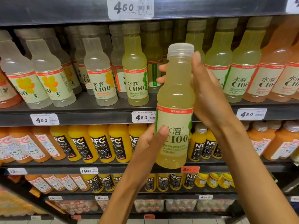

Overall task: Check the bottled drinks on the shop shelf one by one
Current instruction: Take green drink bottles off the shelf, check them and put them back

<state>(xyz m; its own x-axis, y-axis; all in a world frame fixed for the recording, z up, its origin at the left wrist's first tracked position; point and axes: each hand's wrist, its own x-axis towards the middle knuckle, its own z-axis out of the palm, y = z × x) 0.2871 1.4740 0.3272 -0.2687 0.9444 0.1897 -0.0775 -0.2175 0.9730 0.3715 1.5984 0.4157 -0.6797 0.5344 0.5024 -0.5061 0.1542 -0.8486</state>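
Bottle (pixel 175 101): pale green drink, upright, held clear of the shelf (pixel 97 118).
Left hand (pixel 150 143): grips the label.
Right hand (pixel 205 88): wraps the neck.
Technique: rotate slowly, reading label and cap (pixel 180 49).

Two hands hold one pale green C100 bottle (pixel 175 101). Five shelf levels show. White price tags (pixel 130 8) number about eleven, red tags (pixel 190 169) three. The shelved bottles, clear, green, orange and yellow, stand in overlapping rows too blurred to count.
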